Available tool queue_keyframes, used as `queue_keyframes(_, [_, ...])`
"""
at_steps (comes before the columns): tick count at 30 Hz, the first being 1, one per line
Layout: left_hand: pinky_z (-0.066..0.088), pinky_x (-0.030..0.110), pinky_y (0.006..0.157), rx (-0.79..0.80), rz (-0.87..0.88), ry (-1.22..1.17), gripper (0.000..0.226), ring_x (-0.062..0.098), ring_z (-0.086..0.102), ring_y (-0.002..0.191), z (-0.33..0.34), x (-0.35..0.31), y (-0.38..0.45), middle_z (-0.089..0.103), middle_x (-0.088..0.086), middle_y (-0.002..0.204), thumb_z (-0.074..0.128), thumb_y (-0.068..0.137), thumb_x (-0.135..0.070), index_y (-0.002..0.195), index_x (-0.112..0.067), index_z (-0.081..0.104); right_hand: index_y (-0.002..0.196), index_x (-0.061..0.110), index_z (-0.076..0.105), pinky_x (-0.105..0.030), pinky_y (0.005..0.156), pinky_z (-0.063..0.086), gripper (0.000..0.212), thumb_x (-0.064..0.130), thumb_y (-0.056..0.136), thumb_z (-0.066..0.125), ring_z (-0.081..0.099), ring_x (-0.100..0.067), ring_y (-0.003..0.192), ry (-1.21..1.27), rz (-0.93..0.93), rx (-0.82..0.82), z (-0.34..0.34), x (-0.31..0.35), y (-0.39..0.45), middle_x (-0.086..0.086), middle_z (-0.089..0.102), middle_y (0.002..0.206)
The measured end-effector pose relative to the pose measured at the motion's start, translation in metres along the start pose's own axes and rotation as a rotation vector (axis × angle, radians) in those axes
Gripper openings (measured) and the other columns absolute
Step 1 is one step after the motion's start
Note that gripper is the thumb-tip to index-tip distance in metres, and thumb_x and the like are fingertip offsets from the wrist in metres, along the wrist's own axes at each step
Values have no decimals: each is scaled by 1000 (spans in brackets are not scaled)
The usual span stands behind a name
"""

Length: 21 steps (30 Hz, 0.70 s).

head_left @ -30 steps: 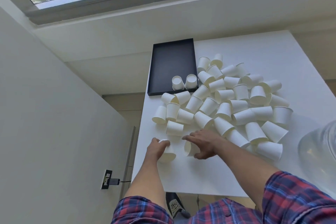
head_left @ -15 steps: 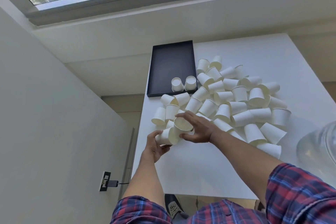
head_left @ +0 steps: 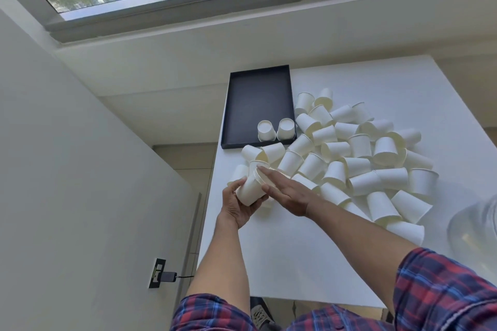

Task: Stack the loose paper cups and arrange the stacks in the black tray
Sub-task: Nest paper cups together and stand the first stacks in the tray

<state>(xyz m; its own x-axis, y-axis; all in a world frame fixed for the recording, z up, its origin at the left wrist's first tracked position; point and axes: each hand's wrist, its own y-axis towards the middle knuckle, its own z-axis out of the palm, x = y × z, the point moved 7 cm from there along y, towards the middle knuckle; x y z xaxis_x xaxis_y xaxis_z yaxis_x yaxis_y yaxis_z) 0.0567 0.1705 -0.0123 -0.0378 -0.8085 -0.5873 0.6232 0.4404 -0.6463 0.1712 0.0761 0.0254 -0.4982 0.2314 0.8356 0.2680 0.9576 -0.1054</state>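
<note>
Several white paper cups (head_left: 360,166) lie loose in a heap on the white table (head_left: 295,250). My left hand (head_left: 236,204) grips a small nested stack of cups (head_left: 250,189), tilted with its mouth up and to the right. My right hand (head_left: 287,191) lies flat with straight fingers, its palm pressing on the mouth of that stack. The black tray (head_left: 258,94) sits at the table's far left corner, with two cup stacks (head_left: 275,130) standing upside down at its near right end.
A clear glass vessel (head_left: 473,228) stands at the right edge. A grey wall panel (head_left: 80,169) with a socket and plug (head_left: 161,274) runs along the left. The window sill (head_left: 242,43) lies beyond the table. My shoe (head_left: 261,314) shows below the table's near edge.
Each hand picked a cup off the table. They were brought together, and the right-hand cup went into the one in my left hand. My right palm now presses on top.
</note>
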Motion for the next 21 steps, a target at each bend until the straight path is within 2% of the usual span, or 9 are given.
queue_keyframes(4, [61, 34, 65, 35, 4, 48, 51, 38, 69, 84, 9, -7, 6, 69, 19, 98, 73, 79, -37, 116, -2, 71, 153, 50, 21, -26, 118, 22, 52, 61, 102, 29, 24, 2, 145, 141, 22, -56, 1, -3, 9, 24, 28, 159])
queue_keyframes(6, [60, 35, 64, 41, 5, 53, 52, 39, 70, 79, 9, -10, 10, 69, 21, 95, 72, 80, -39, 115, -1, 71, 148, 54, 30, -23, 113, 28, 47, 62, 101, 31, 34, 3, 140, 208, 58, -103, -3, -7, 13, 24, 39, 153])
queue_keyframes(8, [60, 35, 65, 76, 7, 29, 46, 42, 69, 79, 11, -15, 13, 69, 23, 96, 70, 83, -39, 110, -2, 74, 139, 60, 42, -21, 102, 39, 41, 64, 99, 33, 50, -1, 126, 233, 113, -174, -11, -13, 17, 20, 58, 137])
queue_keyframes(10, [60, 36, 68, 117, 12, 12, 40, 42, 70, 81, 14, -22, 17, 69, 23, 98, 66, 86, -39, 105, -6, 77, 127, 56, 55, -24, 92, 45, 35, 60, 98, 37, 60, -7, 112, 257, 156, -259, -20, -20, 23, 13, 68, 118])
queue_keyframes(13, [61, 35, 71, 166, 21, -2, 43, 41, 70, 83, 21, -36, 25, 68, 26, 103, 65, 84, -34, 111, 0, 75, 115, 37, 67, -36, 93, 49, 32, 51, 101, 42, 62, -13, 105, 311, 183, -340, -28, -27, 34, 8, 71, 106])
queue_keyframes(17, [61, 35, 74, 150, 70, 43, 43, 36, 71, 85, 26, -57, 43, 68, 21, 110, 69, 82, -24, 119, -1, 69, 96, 27, 70, -42, 89, 50, 29, 43, 102, 46, 65, -16, 91, 268, 215, -380, -36, -30, 51, 5, 71, 90])
queue_keyframes(19, [61, 34, 74, 121, 99, 89, 47, 35, 72, 85, 28, -67, 54, 70, 20, 108, 72, 82, -23, 123, 0, 63, 111, 32, 68, -37, 86, 52, 21, 39, 100, 51, 67, -13, 87, 228, 235, -418, -41, -31, 60, 7, 71, 97])
queue_keyframes(21, [61, 33, 75, 90, 134, 144, 42, 33, 72, 84, 31, -80, 65, 74, 17, 102, 73, 81, -22, 119, -4, 65, 132, 35, 57, -30, 81, 51, 36, 35, 96, 60, 64, -8, 83, 149, 210, -445, -48, -27, 71, 12, 64, 113])
